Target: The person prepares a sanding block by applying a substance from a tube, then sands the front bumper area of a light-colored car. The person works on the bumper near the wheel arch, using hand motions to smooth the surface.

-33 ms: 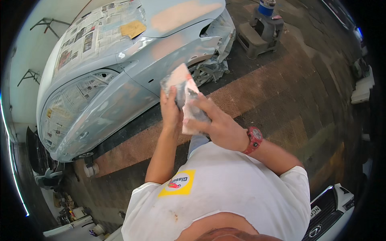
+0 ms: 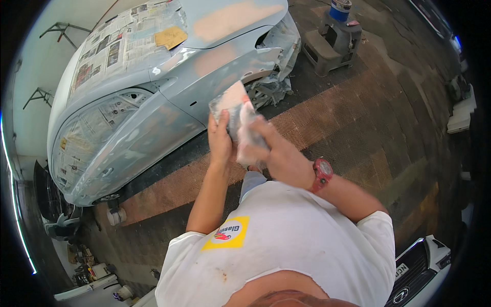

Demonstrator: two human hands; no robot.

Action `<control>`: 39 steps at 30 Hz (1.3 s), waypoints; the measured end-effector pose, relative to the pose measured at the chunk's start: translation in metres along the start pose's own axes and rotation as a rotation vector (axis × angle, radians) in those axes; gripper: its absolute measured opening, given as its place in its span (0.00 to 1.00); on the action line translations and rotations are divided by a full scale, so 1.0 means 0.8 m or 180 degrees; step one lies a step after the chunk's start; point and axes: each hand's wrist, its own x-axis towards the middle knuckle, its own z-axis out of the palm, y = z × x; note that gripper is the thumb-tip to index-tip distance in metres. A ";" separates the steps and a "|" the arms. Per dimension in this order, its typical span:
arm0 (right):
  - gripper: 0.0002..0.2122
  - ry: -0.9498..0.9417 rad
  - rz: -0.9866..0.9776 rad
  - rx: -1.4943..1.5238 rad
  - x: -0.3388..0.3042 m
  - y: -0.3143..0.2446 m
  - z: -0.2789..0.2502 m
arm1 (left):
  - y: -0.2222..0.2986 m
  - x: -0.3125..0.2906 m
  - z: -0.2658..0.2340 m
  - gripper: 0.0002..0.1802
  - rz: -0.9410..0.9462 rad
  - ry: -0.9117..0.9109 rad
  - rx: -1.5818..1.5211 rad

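Observation:
In front of my body, my left hand [image 2: 220, 142] grips a flat filler board [image 2: 231, 99] by its lower side, fingers closed against it. Pale pink putty with a redder streak covers part of its grey-white face. My right hand [image 2: 284, 156] is closed around a second flat piece [image 2: 249, 144], smeared pink and grey; it looks like a putty spreader, though motion blurs it. That piece lies against or over the board's right edge; the exact contact is unclear. Beyond both hands stands a pale grey-blue car [image 2: 181, 115] with pinkish filler patches on its panels.
Newspaper [image 2: 105, 53] masks the car's windows, with a yellowish paper piece [image 2: 171, 37] on it. Plastic sheeting [image 2: 286, 46] hangs around the front end. A grey step stool [image 2: 327, 53] bearing a blue tin [image 2: 339, 10] stands at the far right. Ribbed tiles [image 2: 327, 110] cover the floor.
Both hands, with the board and the smeared piece, have shifted slightly right. My right hand has moved across the board's edge and is more blurred.

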 end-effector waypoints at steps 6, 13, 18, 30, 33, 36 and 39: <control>0.30 -0.0356 0.1270 0.0135 0.002 0.082 -0.001 | -0.019 -0.012 -0.006 0.24 -0.0435 -0.0468 -0.0334; 0.25 0.0199 0.1786 0.3560 0.018 0.044 -0.002 | -0.002 0.000 -0.002 0.24 -0.0153 0.0109 -0.0464; 0.24 -0.0161 0.2522 0.4044 0.008 0.037 0.000 | -0.012 0.007 -0.011 0.23 0.0703 0.0215 0.0337; 0.23 -0.0308 0.2623 0.4038 -0.035 0.115 -0.032 | -0.002 -0.008 -0.032 0.27 -0.1232 -0.1114 -0.1007; 0.21 -0.0070 0.2315 0.2636 -0.031 0.120 -0.043 | 0.003 -0.002 -0.021 0.30 -0.0932 -0.0898 -0.0562; 0.22 0.0240 0.1268 0.0609 0.027 0.066 -0.057 | -0.014 -0.007 -0.011 0.30 -0.0433 -0.1030 0.0553; 0.26 0.0085 0.0496 -0.1003 0.043 0.029 -0.038 | -0.017 -0.010 0.006 0.27 0.0435 -0.0721 0.0830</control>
